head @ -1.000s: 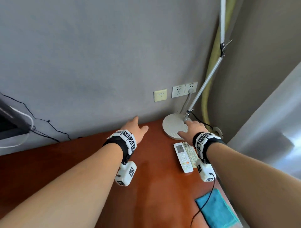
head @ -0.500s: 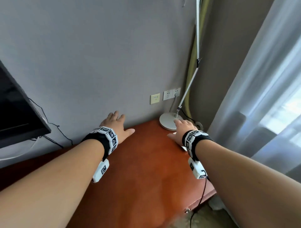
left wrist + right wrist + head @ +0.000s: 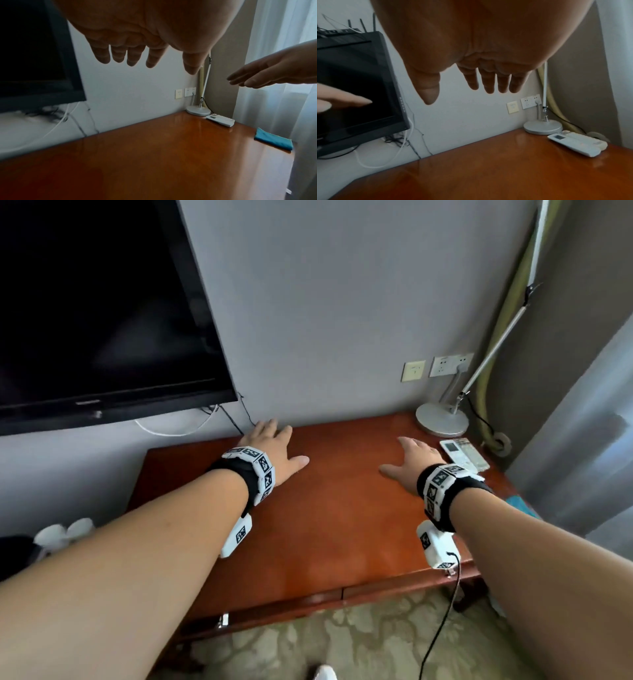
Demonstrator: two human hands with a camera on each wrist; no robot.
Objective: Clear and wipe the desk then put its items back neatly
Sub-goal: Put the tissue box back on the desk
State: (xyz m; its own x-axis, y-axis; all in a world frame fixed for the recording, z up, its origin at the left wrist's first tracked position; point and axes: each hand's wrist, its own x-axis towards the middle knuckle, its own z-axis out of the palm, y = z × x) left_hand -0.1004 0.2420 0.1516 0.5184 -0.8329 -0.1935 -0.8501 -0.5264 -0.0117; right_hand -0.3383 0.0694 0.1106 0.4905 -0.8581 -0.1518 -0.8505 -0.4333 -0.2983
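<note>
A reddish wooden desk [image 3: 325, 525] stands against the grey wall. My left hand [image 3: 274, 446] hovers flat over its far left part, fingers straight, holding nothing. My right hand [image 3: 414, 460] hovers flat over the middle right, also empty. At the far right corner stands a white lamp base [image 3: 442, 419] with two white remote controls [image 3: 464, 453] lying side by side just in front of it. A folded blue cloth [image 3: 272, 140] lies at the desk's right edge. In the wrist views both hands [image 3: 145, 58] [image 3: 481, 82] hang above the wood without touching it.
A black TV [image 3: 102, 313] hangs on the wall at left with cables [image 3: 233, 419] dangling behind the desk. Wall sockets [image 3: 442, 366] sit above the lamp base, whose arm [image 3: 496, 344] rises right. White curtains [image 3: 283, 54] hang at right. Patterned carpet [image 3: 342, 642] lies below.
The view has pulled back and swung left, bringing the TV in. My right hand has come off the lamp base, and both hands now hover flat over the desk's middle.
</note>
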